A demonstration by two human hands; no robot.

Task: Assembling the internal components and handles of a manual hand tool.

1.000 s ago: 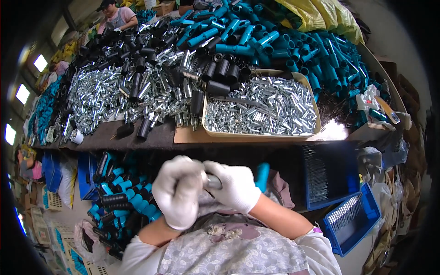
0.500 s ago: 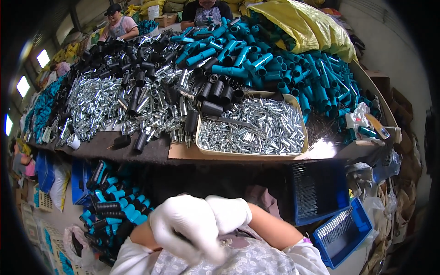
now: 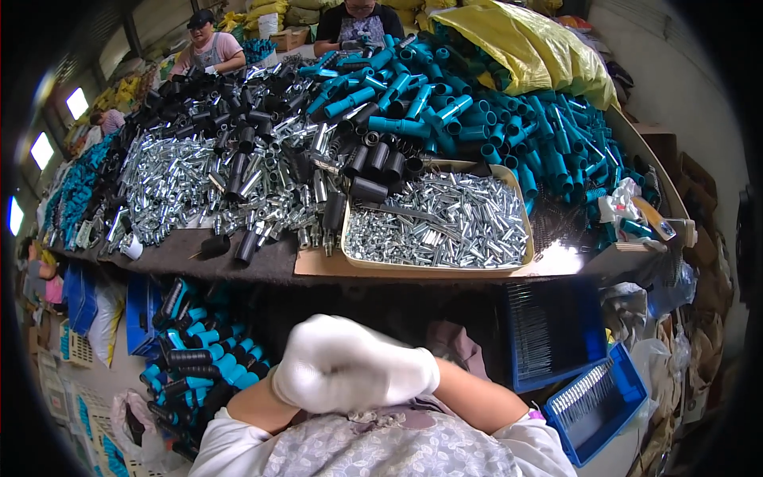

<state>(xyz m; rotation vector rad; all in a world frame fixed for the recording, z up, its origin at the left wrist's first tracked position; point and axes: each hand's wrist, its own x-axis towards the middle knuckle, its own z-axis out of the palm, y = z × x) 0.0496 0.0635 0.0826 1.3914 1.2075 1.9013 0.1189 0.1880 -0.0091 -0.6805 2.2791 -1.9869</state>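
Observation:
White gloves cover both of my hands, which meet low in front of my patterned apron (image 3: 334, 449). My left hand (image 3: 314, 370) is curled against my right hand (image 3: 397, 374), and motion smears the fingers where they overlap. Whether anything lies between them cannot be made out. Beyond them, on the bench, stands a cream tray (image 3: 435, 269) filled with small silver metal pins (image 3: 469, 211). Black sleeves (image 3: 368, 189) lie along its left side.
Teal plastic tubes (image 3: 469, 119) are heaped behind the tray, and silver metal fittings (image 3: 175, 175) at the left. Teal-and-black handles (image 3: 203, 358) are piled low left. Blue bins (image 3: 588, 421) with metal rods stand low right. Two co-workers (image 3: 211, 48) sit across the bench.
My left hand has turned and drawn in against the right, its fingers no longer hanging down toward the apron. The right hand stays nearly in place. The bench things look unchanged.

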